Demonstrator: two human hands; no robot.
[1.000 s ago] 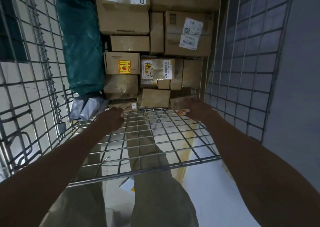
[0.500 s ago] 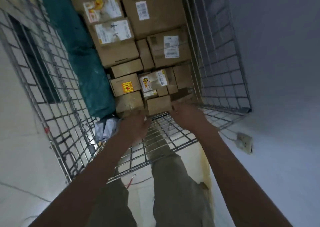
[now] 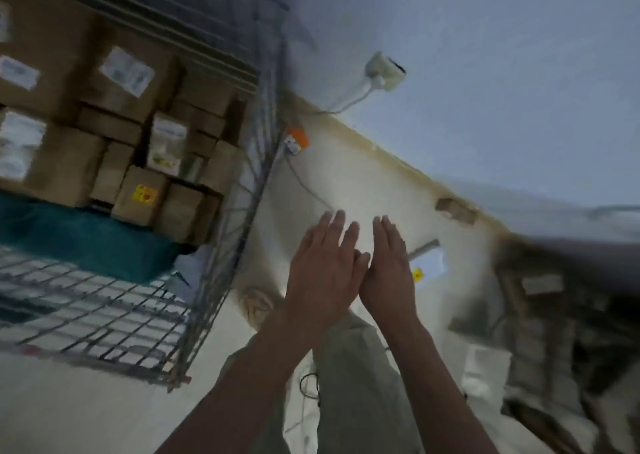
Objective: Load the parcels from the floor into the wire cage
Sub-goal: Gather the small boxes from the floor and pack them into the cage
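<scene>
Beside the cage (image 3: pixel 221 231), left hand (image 3: pixel 320 273) and right hand (image 3: pixel 389 273) hover over the floor (image 3: pixel 346 183), fingers straight, holding nothing.

Floor parcels (image 3: pixel 554 332) at right motion-blurred; labels unreadable.

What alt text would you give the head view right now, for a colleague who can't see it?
Both hands, left hand and right hand, are held open and empty side by side over the pale floor, outside the wire cage. The cage, at left, holds stacked cardboard parcels and a teal bundle. The frame is motion-blurred.
</scene>
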